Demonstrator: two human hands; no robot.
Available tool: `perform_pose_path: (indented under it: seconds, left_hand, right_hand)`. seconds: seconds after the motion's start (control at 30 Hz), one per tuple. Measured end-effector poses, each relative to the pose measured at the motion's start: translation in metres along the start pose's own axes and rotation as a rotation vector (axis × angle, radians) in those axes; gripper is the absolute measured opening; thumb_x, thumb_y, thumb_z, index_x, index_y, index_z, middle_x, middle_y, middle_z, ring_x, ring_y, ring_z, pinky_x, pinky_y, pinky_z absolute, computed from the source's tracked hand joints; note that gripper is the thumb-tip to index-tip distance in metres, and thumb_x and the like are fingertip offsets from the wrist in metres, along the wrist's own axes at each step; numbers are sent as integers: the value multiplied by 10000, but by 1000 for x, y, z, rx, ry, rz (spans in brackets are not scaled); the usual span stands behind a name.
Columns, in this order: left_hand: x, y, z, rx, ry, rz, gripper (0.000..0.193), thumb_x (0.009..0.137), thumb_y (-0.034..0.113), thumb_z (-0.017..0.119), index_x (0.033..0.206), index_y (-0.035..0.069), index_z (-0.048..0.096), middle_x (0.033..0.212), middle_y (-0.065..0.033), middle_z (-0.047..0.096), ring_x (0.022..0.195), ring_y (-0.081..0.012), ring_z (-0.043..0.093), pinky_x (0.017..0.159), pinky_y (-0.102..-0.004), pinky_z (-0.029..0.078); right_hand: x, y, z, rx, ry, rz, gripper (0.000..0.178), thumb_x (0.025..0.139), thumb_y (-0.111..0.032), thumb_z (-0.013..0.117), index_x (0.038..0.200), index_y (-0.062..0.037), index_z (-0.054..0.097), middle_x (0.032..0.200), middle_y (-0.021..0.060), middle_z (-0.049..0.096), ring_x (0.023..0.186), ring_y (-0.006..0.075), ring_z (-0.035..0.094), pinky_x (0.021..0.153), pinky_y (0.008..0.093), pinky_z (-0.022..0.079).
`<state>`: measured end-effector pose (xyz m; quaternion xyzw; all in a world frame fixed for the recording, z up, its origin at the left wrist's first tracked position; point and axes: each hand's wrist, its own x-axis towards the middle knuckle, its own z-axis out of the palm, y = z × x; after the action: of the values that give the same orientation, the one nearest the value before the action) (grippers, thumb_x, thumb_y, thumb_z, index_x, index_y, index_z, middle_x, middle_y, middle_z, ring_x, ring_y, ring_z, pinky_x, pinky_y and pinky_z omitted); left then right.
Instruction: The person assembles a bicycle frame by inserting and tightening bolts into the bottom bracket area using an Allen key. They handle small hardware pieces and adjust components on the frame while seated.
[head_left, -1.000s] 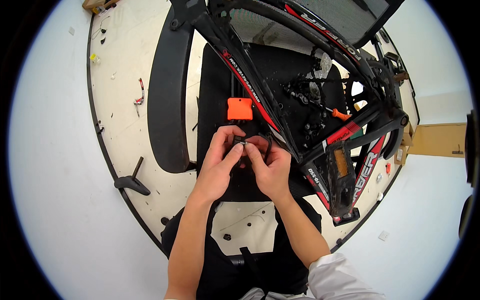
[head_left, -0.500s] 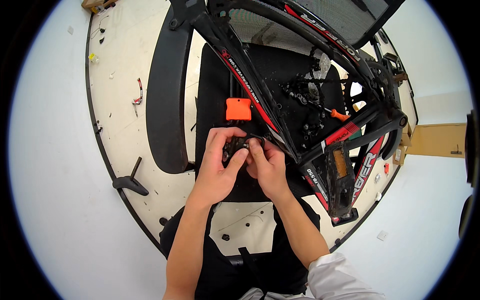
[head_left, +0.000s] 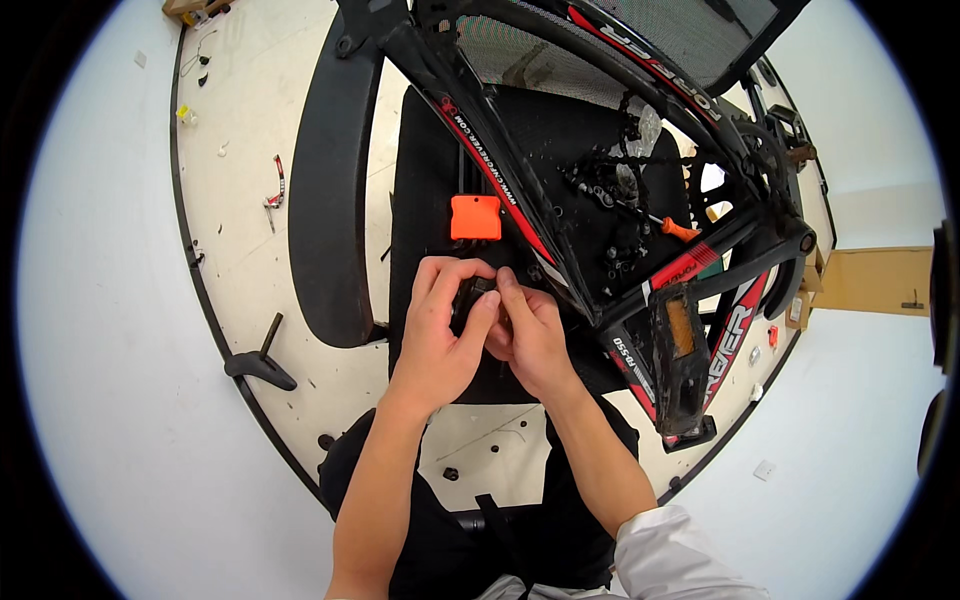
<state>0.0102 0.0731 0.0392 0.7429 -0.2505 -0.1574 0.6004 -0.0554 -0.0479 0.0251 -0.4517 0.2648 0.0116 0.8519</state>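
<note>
My left hand [head_left: 438, 325] has its fingers curled around a small black bike part [head_left: 478, 292]; most of it is hidden, so I cannot tell its exact kind. At its right side my right hand [head_left: 533, 338] pinches the same part, thumb and fingers close together. Both hands meet over the front of a black chair seat [head_left: 425, 165]. Just beyond them lies an orange block-shaped piece [head_left: 475, 217] on the seat. To the right, a black and red bicycle frame [head_left: 470, 125] leans across the chair.
An orange-handled screwdriver [head_left: 680, 230] lies among small loose hardware and a chain on the seat. A pedal [head_left: 680, 350] sticks out at the right. The chair's armrest [head_left: 335, 210] stands at left. On the floor are a saddle-like black piece [head_left: 262, 368] and a brake lever [head_left: 276, 190].
Both hands have turned the small black part, and it is now more covered by my fingers. My right hand's fingers have shifted slightly against it.
</note>
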Motion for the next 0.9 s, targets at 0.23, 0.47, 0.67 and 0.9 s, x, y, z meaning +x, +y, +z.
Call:
perform_pose_path:
  seconds: [0.23, 0.47, 0.67, 0.9]
  left_hand:
    - [0, -7, 2, -473, 28, -365, 210, 1007, 172, 561, 1166, 37, 594, 1023, -35, 544, 860, -94, 577, 677, -247, 483]
    - [3, 1, -2, -508, -27, -484, 241, 1025, 224, 552, 1173, 40, 601, 953, -6, 572, 817, -73, 581, 579, -226, 465]
    - [5, 4, -2, -549, 32, -587, 268, 1023, 250, 547, 1166, 30, 606, 891, -14, 583, 711, -75, 552, 546, -221, 447]
    - [5, 2, -2, -592, -46, -587, 246, 1025, 228, 545, 1150, 25, 603, 919, -13, 566, 729, -80, 542, 549, -231, 456]
  right_hand:
    - [-4, -10, 1, -85, -10, -30, 319, 1052, -282, 507, 835, -51, 543, 600, -36, 443, 530, 36, 392, 443, 218, 265]
    - [-12, -4, 7, -380, 80, -421, 123, 1006, -97, 535, 920, -9, 542, 645, -34, 447, 562, 27, 378, 511, 212, 307]
    - [-22, -14, -8, -255, -30, -108, 273, 1047, -172, 444, 845, -18, 541, 643, -28, 441, 557, 43, 355, 507, 220, 279]
    - [-21, -10, -3, -419, -22, -197, 277, 1055, -177, 434, 846, -26, 535, 656, -28, 435, 570, 53, 346, 520, 230, 306]
